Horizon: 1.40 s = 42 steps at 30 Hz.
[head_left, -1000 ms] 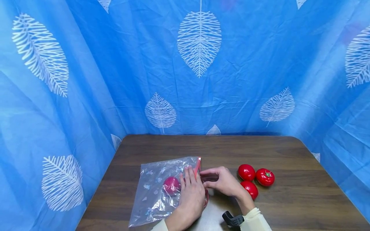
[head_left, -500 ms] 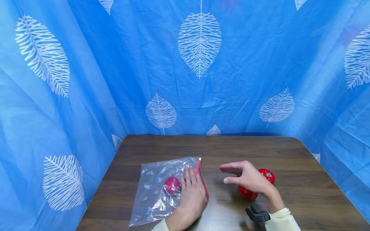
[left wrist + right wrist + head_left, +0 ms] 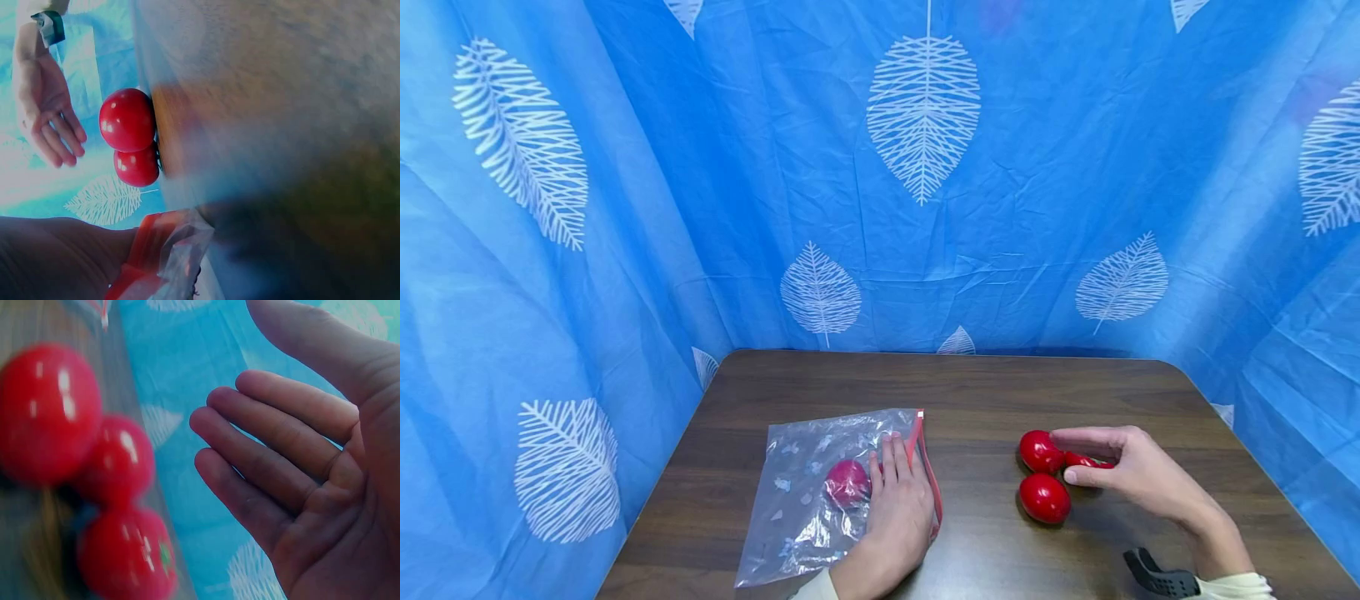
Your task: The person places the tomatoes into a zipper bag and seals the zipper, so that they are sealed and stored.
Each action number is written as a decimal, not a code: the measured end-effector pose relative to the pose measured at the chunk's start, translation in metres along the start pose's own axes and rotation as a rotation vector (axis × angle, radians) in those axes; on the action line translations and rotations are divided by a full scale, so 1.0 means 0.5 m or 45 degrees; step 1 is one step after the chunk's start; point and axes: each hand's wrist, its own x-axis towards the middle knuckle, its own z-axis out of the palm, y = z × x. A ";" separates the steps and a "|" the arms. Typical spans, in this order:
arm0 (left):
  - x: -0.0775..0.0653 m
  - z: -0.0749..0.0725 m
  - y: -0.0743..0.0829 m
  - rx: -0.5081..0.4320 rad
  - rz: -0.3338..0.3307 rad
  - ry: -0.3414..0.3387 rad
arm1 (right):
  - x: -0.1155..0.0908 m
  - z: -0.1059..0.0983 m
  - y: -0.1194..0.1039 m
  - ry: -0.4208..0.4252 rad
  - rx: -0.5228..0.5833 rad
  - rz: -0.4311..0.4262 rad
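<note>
A clear zip bag point(image 3: 797, 500) with a red zip edge lies flat on the table, and a red tomato point(image 3: 847, 483) shows through its plastic. My left hand point(image 3: 901, 508) rests on the bag near the zip edge, fingers straight; what lies beneath the palm is hidden. Outside the bag are three glossy red tomatoes. Two of them, a far tomato point(image 3: 1040, 452) and a near tomato point(image 3: 1045, 498), sit just left of my right hand point(image 3: 1142, 471). Partly behind that hand is a tomato with a green stem point(image 3: 128, 556). The right hand's fingers and thumb stand apart, holding nothing.
The brown wooden table point(image 3: 970, 383) runs back to a blue curtain point(image 3: 1000, 167) printed with white leaves. A black strap point(image 3: 1161, 575) is on the right wrist.
My right hand has left the bag's mouth and moved right, past the two nearer tomatoes to the stemmed one. The left hand has stayed on the bag.
</note>
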 end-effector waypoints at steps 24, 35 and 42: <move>0.004 -0.004 0.002 -0.026 -0.005 -0.047 | -0.105 -0.126 0.161 0.236 -0.091 -0.026; 0.007 -0.006 0.002 -0.040 0.001 -0.066 | -0.087 -0.122 0.204 0.166 0.002 0.103; 0.016 -0.010 0.004 -0.043 -0.002 -0.134 | -0.071 -0.095 0.217 0.140 0.105 0.120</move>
